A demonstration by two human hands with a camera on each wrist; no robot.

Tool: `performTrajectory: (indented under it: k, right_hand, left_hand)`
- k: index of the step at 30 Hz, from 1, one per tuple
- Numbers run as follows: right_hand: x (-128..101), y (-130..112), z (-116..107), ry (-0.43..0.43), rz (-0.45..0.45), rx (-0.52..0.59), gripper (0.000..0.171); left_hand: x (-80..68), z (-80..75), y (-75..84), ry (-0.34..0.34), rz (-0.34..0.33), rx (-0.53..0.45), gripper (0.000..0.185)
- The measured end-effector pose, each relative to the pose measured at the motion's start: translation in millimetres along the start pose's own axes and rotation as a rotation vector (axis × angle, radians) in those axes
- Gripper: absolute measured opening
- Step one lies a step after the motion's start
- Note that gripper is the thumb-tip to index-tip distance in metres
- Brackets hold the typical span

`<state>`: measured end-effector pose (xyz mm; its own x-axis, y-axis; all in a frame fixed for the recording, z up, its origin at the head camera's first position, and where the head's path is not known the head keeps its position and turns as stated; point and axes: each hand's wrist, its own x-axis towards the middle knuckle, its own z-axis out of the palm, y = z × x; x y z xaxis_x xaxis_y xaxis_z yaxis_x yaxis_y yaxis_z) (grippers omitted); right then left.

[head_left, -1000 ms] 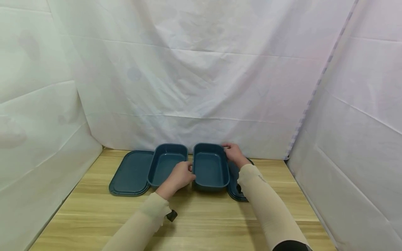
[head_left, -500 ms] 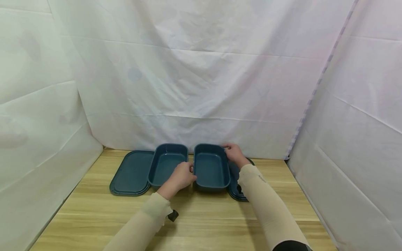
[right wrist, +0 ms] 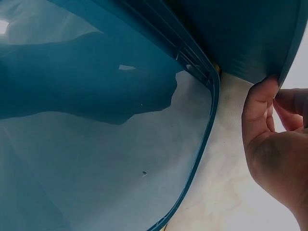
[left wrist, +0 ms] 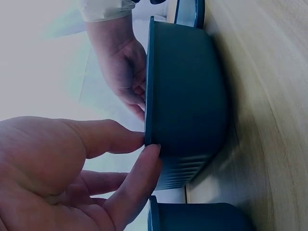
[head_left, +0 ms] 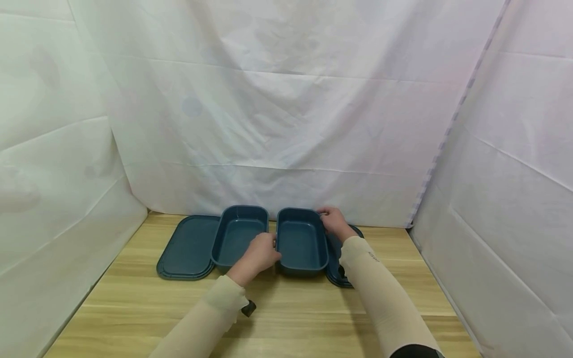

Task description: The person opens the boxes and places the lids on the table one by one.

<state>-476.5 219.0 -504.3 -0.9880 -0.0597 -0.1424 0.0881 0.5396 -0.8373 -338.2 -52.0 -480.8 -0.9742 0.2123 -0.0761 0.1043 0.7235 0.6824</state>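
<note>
Two rectangular dark blue-green food containers without lids stand side by side in the head view. My left hand (head_left: 261, 253) pinches the near left rim of the right container (head_left: 301, 243) between thumb and finger, as the left wrist view shows closely. At that container's far right corner, my right hand (head_left: 333, 221) pinches the rim, also visible in the right wrist view. Left of it is the other container (head_left: 239, 231), partly covered by my left hand. A matching lid (head_left: 337, 266) lies flat under my right forearm, its inner edge close against the held container.
A second lid (head_left: 190, 246) lies flat on the wooden table (head_left: 286, 318), left of the left container. White cloth (head_left: 268, 124) hangs right behind the containers, and more cloth walls the left and right sides.
The right container's far end has shifted slightly lower in the head view, with my right hand following it. My left hand keeps its pinch and has barely moved. The other container and lids stay put.
</note>
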Motion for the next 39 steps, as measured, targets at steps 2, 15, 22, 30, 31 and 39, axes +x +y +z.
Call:
performTrajectory:
  k: [2,15,22,30,31,39]
  right_hand:
    - [-1,0,0,0.003,-0.005,-0.006,0.041]
    - [3,-1,-1,-0.011,0.006,-0.019,0.042]
    - [4,2,-3,-0.014,-0.005,-0.038,0.042]
    - [5,6,-1,-0.007,-0.012,-0.034,0.041]
    - [5,6,-1,-0.007,-0.012,-0.034,0.041]
    - [1,7,0,-0.004,-0.020,-0.047,0.042]
  left_hand:
    - [-0.1,1.5,0.6,0.009,0.004,0.025,0.057]
    - [-3.6,3.8,11.7,0.037,-0.008,0.141,0.046]
    - [-4.2,3.6,12.9,0.031,0.004,0.136,0.047]
    - [-3.8,5.0,11.2,0.035,0.014,0.134,0.046]
    - [-3.5,5.2,10.7,0.035,0.014,0.135,0.046]
    - [-1.7,5.0,8.8,0.039,0.004,0.114,0.046]
